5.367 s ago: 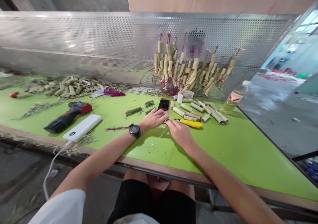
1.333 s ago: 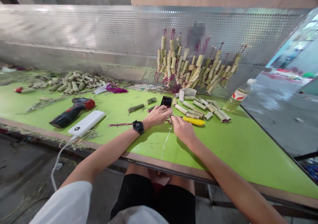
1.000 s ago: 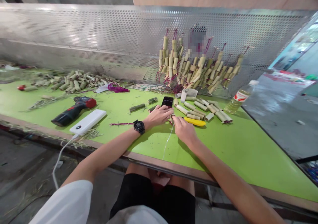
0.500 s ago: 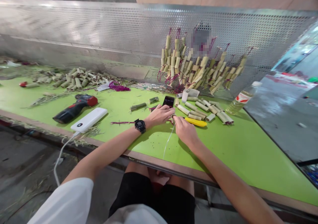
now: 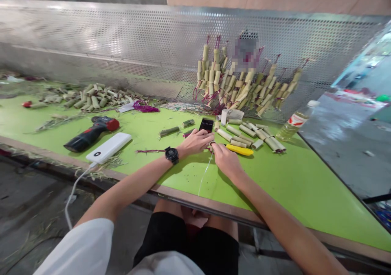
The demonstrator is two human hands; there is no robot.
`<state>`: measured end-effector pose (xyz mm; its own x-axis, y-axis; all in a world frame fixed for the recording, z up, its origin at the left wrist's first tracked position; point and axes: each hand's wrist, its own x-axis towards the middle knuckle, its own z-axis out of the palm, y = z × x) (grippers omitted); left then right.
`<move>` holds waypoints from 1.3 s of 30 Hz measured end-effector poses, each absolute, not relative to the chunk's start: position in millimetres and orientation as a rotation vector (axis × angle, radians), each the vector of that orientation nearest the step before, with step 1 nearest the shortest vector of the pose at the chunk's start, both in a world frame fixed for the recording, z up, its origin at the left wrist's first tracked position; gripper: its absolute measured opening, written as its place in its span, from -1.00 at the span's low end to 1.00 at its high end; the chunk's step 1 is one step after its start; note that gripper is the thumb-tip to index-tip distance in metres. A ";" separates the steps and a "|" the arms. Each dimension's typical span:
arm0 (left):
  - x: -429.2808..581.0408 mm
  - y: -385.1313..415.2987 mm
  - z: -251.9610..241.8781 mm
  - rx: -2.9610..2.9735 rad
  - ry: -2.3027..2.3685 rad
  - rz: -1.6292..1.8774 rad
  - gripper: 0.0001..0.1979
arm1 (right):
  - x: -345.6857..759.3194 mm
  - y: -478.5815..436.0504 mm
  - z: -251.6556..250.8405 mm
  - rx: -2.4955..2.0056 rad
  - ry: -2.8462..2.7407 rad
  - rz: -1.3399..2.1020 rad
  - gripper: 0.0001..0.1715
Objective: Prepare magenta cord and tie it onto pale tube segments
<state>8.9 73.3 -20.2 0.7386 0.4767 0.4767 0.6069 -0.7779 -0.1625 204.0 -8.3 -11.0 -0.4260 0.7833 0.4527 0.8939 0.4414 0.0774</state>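
Observation:
Over the green table, my left hand (image 5: 197, 141), with a black watch (image 5: 172, 155) on its wrist, is closed around a short bamboo tube (image 5: 211, 144), mostly hidden by fingers. My right hand (image 5: 226, 157) meets it from the right, thumb and fingers pinched at the tube's open end. A thin pale wire (image 5: 205, 172) runs from between the hands towards the table's front edge. Just beyond my left hand lies a phone (image 5: 206, 124). A yellow-handled tool (image 5: 240, 150) lies beside my right hand, its other end hidden.
Loose bamboo tubes (image 5: 241, 134) and a bottle (image 5: 295, 122) are at right. Bamboo strings (image 5: 241, 86) lean on the perforated metal panel (image 5: 146, 39). At left lie a cordless drill (image 5: 91, 134), a white power bank (image 5: 108, 149) with a cable, and a bamboo pile (image 5: 94, 98).
Both hands hold nearly the same pose at the tube. The wire's lower end has shifted slightly left; the whole view has moved a little.

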 end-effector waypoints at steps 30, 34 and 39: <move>8.2 68.8 -13.0 -2.681 -1.031 -0.733 -0.64 | 215.1 -1.2 -15.7 -1.111 -2.201 -0.709 -0.59; 6.3 70.4 -13.5 -2.690 -1.083 -0.776 -0.61 | 215.6 -4.0 -12.2 -1.031 -2.148 -0.721 -0.62; 4.5 69.9 -12.4 -2.732 -1.120 -0.812 -0.53 | 215.2 -9.0 -6.2 -1.002 -2.149 -0.670 -0.60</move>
<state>4.5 69.9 -12.4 0.5926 0.6304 0.5015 0.6723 -0.7300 0.1232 215.2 -9.0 -6.2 -0.4846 0.4602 0.7439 0.8015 0.5742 0.1670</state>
